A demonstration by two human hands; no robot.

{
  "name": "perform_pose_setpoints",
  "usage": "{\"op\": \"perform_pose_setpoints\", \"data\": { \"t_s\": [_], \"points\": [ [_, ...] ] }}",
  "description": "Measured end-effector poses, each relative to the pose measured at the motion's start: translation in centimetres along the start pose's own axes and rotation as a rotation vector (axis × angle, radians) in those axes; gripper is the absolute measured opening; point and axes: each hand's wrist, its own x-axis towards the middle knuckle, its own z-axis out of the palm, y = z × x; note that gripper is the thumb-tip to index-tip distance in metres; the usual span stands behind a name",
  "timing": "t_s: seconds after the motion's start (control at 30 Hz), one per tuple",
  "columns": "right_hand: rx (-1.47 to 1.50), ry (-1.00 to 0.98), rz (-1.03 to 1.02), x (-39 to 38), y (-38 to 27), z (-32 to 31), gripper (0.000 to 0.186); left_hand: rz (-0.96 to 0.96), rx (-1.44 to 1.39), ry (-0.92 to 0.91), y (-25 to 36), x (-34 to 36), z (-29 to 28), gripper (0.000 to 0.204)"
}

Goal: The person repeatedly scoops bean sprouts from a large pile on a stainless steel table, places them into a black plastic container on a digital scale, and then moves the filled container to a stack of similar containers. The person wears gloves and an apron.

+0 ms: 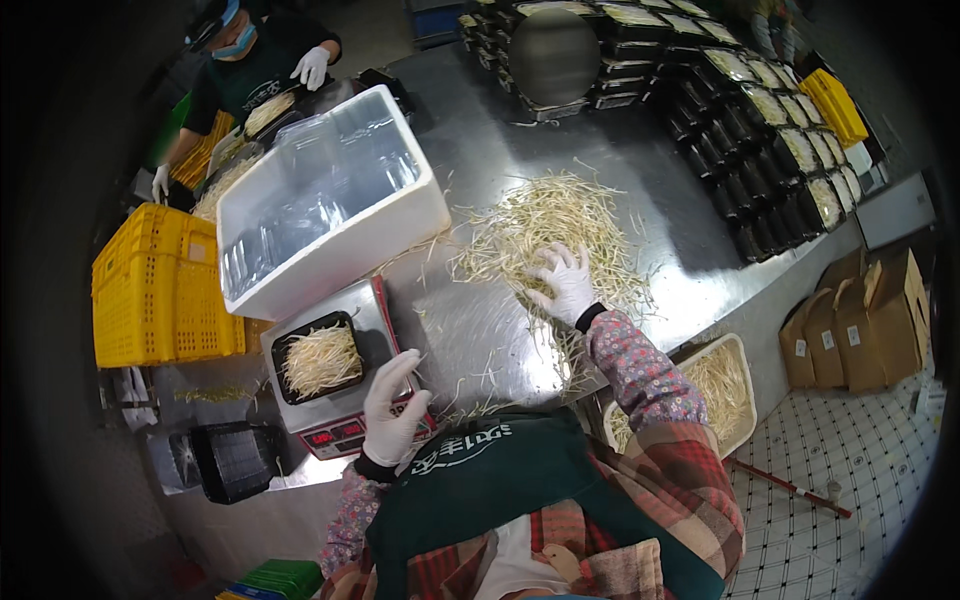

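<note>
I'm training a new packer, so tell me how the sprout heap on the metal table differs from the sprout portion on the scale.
The sprout heap is far larger and more spread out than the compact sprout portion. The heap lies directly on the metal table; the portion sits in a black tray. The right hand is on the heap; neither hand touches the portion. Both are pale, thin strands.

Cannot see, right of the white foam box (pixel 350 257), the part of the bean sprout pile (pixel 555 210) beneath the right hand (pixel 569 288), or of the cream tub (pixel 749 378) behind the floral sleeve (pixel 650 372). Cannot make out the round blurred patch (pixel 553 58) beyond the box, nor the rest of the green crates (pixel 277 578), cut off well below it.
</note>
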Motion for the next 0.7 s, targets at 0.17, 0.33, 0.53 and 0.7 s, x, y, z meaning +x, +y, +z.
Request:
{"op": "perform_pose_setpoints", "data": {
  "t_s": [0.17, 0.33, 0.53, 0.7],
  "points": [
    [0.096, -0.160, 0.125, -11.3, -4.1, -0.3, 0.080, 0.054, 0.319, -0.348, -7.9, 1.5, 9.0, 0.108],
    [0.032, -0.186, 0.231, -17.0, -1.0, 0.5, 0.102, -0.072, 0.877, -0.646, -11.1, 2.5, 14.7, 0.131],
    [-0.015, 0.018, 0.474, -10.5, 7.3, -1.1, 0.110, 0.177, 0.851, -0.435, -12.6, 15.6, 21.2, 0.134],
    [0.365, 0.131, 0.470, -5.2, 8.2, 0.5, 0.047, 0.171, 0.664, -0.488, -11.4, 22.3, 23.8, 0.081]
  ]
}}
